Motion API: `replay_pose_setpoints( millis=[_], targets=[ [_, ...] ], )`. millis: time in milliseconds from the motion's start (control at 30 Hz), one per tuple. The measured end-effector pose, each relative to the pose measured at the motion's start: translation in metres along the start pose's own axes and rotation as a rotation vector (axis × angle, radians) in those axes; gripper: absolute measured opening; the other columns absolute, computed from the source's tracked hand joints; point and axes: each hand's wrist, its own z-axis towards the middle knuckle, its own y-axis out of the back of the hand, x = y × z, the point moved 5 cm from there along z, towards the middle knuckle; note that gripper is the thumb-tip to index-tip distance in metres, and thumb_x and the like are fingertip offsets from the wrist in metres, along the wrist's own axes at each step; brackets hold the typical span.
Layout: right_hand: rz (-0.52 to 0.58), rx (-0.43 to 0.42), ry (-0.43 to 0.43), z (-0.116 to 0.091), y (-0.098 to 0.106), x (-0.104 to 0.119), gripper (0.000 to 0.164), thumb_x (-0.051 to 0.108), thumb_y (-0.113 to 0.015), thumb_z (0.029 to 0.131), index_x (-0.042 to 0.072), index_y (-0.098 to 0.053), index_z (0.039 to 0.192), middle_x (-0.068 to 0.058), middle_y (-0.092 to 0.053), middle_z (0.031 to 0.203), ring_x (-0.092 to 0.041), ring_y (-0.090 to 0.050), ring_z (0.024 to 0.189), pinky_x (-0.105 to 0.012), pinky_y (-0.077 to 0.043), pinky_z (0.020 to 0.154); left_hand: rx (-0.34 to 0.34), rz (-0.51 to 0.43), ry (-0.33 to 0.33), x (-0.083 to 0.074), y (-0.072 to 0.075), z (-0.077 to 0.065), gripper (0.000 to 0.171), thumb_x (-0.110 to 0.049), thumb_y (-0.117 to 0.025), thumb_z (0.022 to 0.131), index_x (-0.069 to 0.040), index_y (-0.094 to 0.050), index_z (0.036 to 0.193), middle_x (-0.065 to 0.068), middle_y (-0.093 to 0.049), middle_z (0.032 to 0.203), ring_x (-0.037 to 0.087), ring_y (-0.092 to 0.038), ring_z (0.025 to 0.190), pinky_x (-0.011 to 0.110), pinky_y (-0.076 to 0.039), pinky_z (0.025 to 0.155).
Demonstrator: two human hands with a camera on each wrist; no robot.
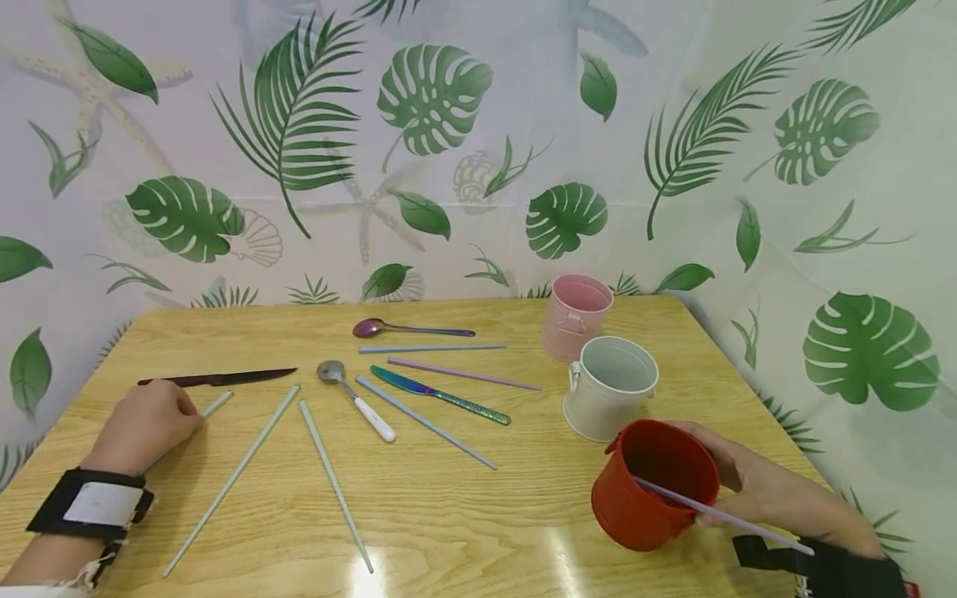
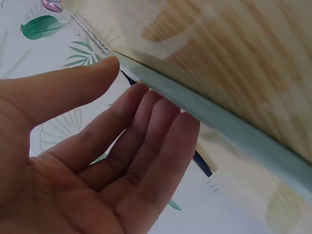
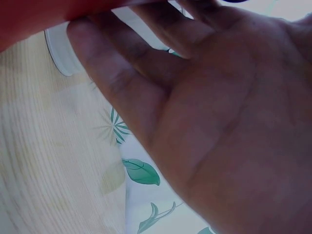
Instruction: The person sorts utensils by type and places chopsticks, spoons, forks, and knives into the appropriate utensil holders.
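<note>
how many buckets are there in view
3. A pink round metal bucket is farthest back, a white round metal bucket stands in front of it, and a red round metal bucket is nearest, gripped by the right hand. No others show.

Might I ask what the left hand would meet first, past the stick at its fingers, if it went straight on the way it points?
Most likely the black knife, lying just ahead of the left hand; the exact gap is unclear.

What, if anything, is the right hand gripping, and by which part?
The right hand holds the red bucket by its outer wall, on the head view's right side.
</note>
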Motion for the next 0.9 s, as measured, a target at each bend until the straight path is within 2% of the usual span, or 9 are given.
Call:
replay_pose_setpoints(
  millis=[167,400,533,767,900],
  targets=[
    [0.002,0.005,0.009,0.0003,-0.0011,-0.0018,0.084,-0.006,-0.073,0.089,0.013,-0.031,0.159,0.006,-0.052,0.149,-0.007,-0.05,0.132,-0.028,-0.051,0.099,-0.014,0.006,0.011,-0.0022,-0.0016,-0.0018,0.015,-0.003,-0.078,0.083,0.011,-0.073,0.085,0.025,-0.071,0.081,0.03,-0.066,0.065,0.05,-0.055,0.06],
    [0.0,-0.019,-0.046,-0.0012,-0.0021,-0.0043,0.081,-0.001,-0.075,0.089,0.007,-0.031,0.157,0.006,-0.053,0.148,-0.007,-0.052,0.131,-0.028,-0.051,0.1,-0.018,0.005,0.008,-0.0004,-0.0065,-0.0012,0.013,-0.001,-0.077,0.083,0.011,-0.073,0.086,0.027,-0.07,0.085,0.034,-0.067,0.069,0.052,-0.056,0.062],
    [-0.007,-0.026,-0.051,-0.0015,-0.0022,-0.005,0.081,0.0,-0.075,0.09,0.008,-0.031,0.157,0.006,-0.053,0.147,-0.007,-0.052,0.13,-0.028,-0.051,0.1,-0.018,0.004,0.009,0.0017,-0.0084,-0.0006,0.012,0.001,-0.076,0.084,0.012,-0.073,0.088,0.027,-0.07,0.085,0.032,-0.066,0.067,0.05,-0.055,0.06],
    [-0.008,-0.026,-0.039,-0.0024,-0.0023,-0.0057,0.082,-0.001,-0.075,0.089,0.017,-0.034,0.157,0.006,-0.053,0.148,-0.007,-0.051,0.13,-0.028,-0.051,0.099,0.001,-0.003,0.054,0.0037,-0.0097,-0.0016,0.011,0.001,-0.073,0.085,0.011,-0.07,0.088,0.023,-0.068,0.079,0.027,-0.062,0.063,0.044,-0.052,0.054],
    [-0.011,-0.023,-0.034,-0.0026,-0.0024,-0.0057,0.083,-0.002,-0.075,0.089,0.017,-0.033,0.158,0.006,-0.053,0.148,-0.007,-0.051,0.131,-0.028,-0.051,0.099,-0.008,-0.005,0.054,0.0034,-0.0091,-0.0029,0.01,0.002,-0.072,0.083,0.011,-0.07,0.087,0.022,-0.067,0.078,0.027,-0.06,0.062,0.042,-0.05,0.053]
  ],
)
